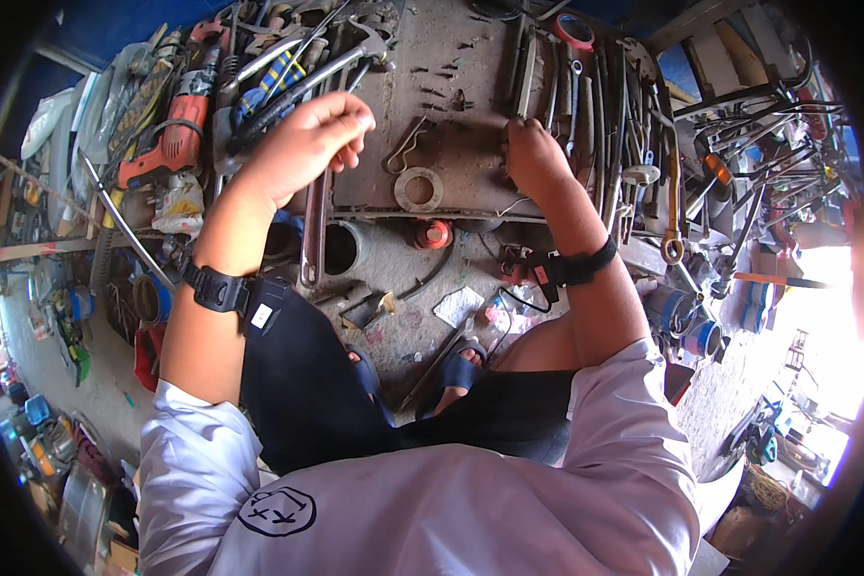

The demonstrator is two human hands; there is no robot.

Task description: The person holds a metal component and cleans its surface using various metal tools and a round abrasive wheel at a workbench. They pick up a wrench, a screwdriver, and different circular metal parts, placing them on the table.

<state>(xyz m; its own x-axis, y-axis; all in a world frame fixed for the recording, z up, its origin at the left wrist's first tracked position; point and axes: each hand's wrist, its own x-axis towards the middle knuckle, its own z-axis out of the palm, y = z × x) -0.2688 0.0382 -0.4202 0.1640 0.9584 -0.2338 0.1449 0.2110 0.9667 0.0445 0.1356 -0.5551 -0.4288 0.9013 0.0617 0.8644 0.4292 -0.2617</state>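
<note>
Looks part-ordered, with long tools [601,125] lined up beside curled right hand [540,163], hold impossible to tell, but flat ring [400,189] loose on bench [466,158], right of half-open, apparently empty left hand [307,144]

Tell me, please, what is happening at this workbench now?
A person is at a cluttered workbench. The left hand hovers, loosely curled, near the hammer; I cannot tell whether it holds anything. The right hand is at the near ends of the long metal tools; its grip is hidden. A flat ring lies near the front edge, with a red drill to the left.
</note>
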